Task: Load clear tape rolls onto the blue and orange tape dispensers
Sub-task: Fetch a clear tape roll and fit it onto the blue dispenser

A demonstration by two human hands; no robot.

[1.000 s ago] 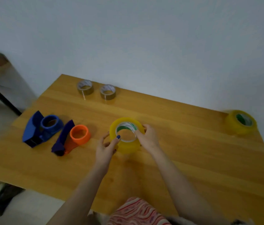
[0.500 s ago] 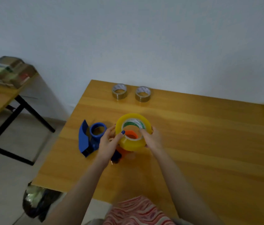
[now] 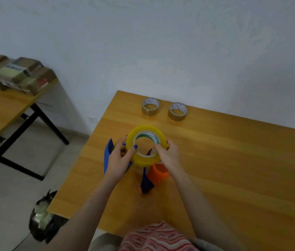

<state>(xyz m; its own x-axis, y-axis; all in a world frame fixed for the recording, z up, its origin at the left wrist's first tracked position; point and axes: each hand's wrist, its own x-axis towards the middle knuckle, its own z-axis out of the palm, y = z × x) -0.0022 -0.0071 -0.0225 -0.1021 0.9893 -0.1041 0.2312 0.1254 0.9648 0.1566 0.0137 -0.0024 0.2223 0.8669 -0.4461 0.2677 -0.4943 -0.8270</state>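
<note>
Risk: we may miss the hub, because the tape roll point(image 3: 144, 160) hides the blue dispenser point(image 3: 107, 156) under it; the orange dispenser point(image 3: 158, 173) just beside could be knocked.
Roll: above the table point(image 3: 233, 160), over both dispensers.
Left hand point(image 3: 118, 160): fingers curled on the roll's left side.
Right hand point(image 3: 168, 156): fingers clamped on its right rim.

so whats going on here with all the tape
A person holds a big yellowish roll in both hands, left hand gripping its left side and right hand pinching its right rim. It is held over the blue dispenser and orange dispenser near the left end of the table, and looks not yet seated on either. Two small rolls lie untouched at the far edge.
</note>
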